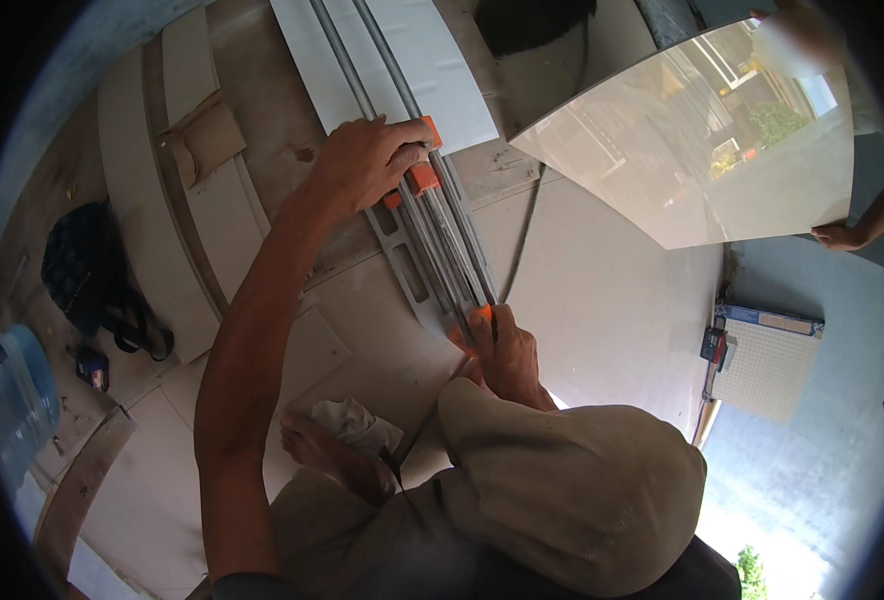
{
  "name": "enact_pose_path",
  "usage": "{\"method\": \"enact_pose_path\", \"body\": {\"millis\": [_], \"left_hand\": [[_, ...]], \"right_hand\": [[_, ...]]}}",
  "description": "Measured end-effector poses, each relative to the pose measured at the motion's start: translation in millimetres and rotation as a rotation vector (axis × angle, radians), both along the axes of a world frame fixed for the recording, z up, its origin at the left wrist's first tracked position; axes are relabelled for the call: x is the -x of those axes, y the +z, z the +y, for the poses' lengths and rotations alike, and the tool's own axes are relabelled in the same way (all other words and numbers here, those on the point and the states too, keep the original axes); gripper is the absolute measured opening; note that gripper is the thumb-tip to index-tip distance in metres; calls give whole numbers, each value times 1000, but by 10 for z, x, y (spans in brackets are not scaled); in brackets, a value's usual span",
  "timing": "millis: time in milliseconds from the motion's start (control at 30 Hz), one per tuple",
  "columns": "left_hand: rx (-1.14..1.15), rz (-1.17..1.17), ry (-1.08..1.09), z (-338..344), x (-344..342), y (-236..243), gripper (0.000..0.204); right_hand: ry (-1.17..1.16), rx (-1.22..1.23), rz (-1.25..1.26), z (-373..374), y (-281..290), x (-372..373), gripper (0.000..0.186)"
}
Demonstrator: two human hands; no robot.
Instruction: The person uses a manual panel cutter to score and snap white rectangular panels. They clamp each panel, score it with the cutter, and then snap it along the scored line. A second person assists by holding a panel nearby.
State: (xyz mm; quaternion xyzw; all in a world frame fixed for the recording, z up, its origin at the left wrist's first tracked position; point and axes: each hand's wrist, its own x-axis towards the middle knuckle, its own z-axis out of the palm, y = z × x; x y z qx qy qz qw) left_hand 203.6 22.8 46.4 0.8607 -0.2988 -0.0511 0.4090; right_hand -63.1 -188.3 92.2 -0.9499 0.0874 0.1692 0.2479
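A manual tile cutter (392,255) with steel rails and orange fittings lies lengthwise before me, over a white tile sheet (468,75) at its far end. My left hand (367,155) grips the orange slider area partway along the rails, fingers curled round it. My right hand (502,345) is closed on the orange fitting at the near end, by my bent knee. Part of my right wrist is hidden behind the knee. My bare foot (317,440) rests on the floor between my arms.
A co-worker's hand (838,233) holds a large glossy tile (632,160) at the right. On the left lie tile strips (132,250), a cardboard piece (212,150), a dark bag (82,265) and a blue water jug (17,405). A perforated tile (767,365) lies at the right.
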Motion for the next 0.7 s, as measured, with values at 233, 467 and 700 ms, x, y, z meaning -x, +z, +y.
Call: {"method": "enact_pose_path", "body": {"millis": [233,467,700], "left_hand": [[-52,-7,12,-14,6,45,21],[-27,-44,5,3,35,52,21],[-9,-26,10,-15,58,26,21]], "right_hand": [[-148,-5,26,59,104,-56,28],[-175,59,73,49,51,21,40],[-95,48,22,75,66,25,37]]}}
